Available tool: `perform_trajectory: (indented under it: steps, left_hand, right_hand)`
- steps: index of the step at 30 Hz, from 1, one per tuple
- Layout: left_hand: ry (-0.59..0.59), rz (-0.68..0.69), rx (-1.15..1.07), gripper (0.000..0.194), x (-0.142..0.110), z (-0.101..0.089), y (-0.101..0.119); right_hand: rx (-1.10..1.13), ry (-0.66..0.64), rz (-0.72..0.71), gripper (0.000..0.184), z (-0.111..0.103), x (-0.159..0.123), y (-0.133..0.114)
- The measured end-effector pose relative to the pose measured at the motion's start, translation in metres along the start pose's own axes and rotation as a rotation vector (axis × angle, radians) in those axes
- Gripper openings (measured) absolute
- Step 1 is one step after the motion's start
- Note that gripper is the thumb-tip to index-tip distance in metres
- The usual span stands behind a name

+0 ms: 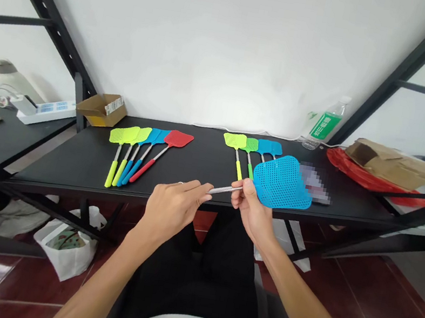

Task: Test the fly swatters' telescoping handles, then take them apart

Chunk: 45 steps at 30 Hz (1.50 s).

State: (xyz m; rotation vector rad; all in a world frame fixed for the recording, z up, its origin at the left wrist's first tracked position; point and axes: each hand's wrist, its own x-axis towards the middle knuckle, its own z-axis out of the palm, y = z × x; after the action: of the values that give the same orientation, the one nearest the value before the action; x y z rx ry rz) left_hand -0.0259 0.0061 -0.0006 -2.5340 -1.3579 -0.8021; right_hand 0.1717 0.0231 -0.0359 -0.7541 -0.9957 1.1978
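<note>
Black desk (199, 165): Through the head feed, I saw it run across the view, below a pale wall (224, 46).
Left hand and forearm (174, 204): They reached up to the desk's front edge, the back of the hand uppermost, fingers curled tightly around the swatter's lower end, hiding its handle from me.
Right hand and forearm (250, 209): They angled in at the desk's front edge, right of its middle; thumb on top, fingers curled beneath, they pinched the shaft close to the head.
Blue swatter (283, 182): I saw it held crosswise over the desk's front edge, its broad, round-cornered head pierced with small holes, its shaft silvery.
Left swatters (140, 138): On the desk's left half I counted two yellow-green, two blue, one red.
Right swatters (251, 145): Right of the desk's middle lay one yellow-green, one green, two blue.
Carton (95, 110): It sat at the desk's back left, its white sticker unreadable to me.
Bottle (314, 143): It stood at the desk's back right.
Bottle label (326, 126): Green, with white characters I couldn't make out.
</note>
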Motion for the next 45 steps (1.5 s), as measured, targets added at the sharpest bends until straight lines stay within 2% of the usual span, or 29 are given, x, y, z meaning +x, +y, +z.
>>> perform_trajectory:
  steps: [8,10,12,15,17,20,23,25,31,36,41,45]
  left_hand:
    - [-0.063,0.039,-0.042,0.034,-0.003,-0.024,-0.001]
    - [-0.078,0.027,-0.026,0.033,-0.006,-0.031,-0.005]
    - [-0.083,0.008,-0.025,0.032,-0.008,-0.039,-0.010]
    - [-0.092,-0.020,-0.039,0.032,-0.011,-0.052,-0.020]
    - [-0.115,-0.020,-0.057,0.031,-0.012,-0.060,-0.025]
    - [-0.164,0.018,-0.078,0.030,-0.014,-0.069,-0.027]
    - [-0.179,0.054,-0.094,0.031,-0.014,-0.071,-0.025]
    - [-0.173,0.066,-0.104,0.031,-0.013,-0.070,-0.022]
    - [-0.135,0.092,-0.104,0.032,-0.011,-0.066,-0.018]
    - [-0.142,0.100,-0.097,0.033,-0.010,-0.065,-0.014]
    - [-0.136,0.095,-0.079,0.033,-0.009,-0.062,-0.012]
    - [-0.124,0.107,-0.159,0.033,-0.009,-0.059,-0.012]
  right_hand:
    - [-0.091,-0.061,-0.108,0.042,-0.005,-0.003,-0.022]
    - [-0.069,0.016,-0.154,0.044,-0.005,-0.001,-0.026]
    - [-0.026,0.157,-0.226,0.040,-0.009,0.004,-0.032]
    - [-0.026,0.304,-0.314,0.034,-0.023,0.014,-0.052]
    - [-0.121,0.254,-0.251,0.041,-0.038,0.018,-0.071]
    - [-0.243,0.020,0.011,0.035,-0.059,0.016,-0.095]
    - [-0.274,-0.160,0.245,0.032,-0.068,0.008,-0.103]
    - [-0.240,-0.208,0.337,0.035,-0.066,0.004,-0.101]
    - [-0.171,-0.185,0.322,0.033,-0.058,0.003,-0.097]
    - [-0.221,-0.208,0.313,0.029,-0.063,0.004,-0.100]
    - [-0.233,-0.233,0.303,0.026,-0.057,0.004,-0.093]
    - [-0.199,-0.216,0.297,0.028,-0.053,0.002,-0.093]
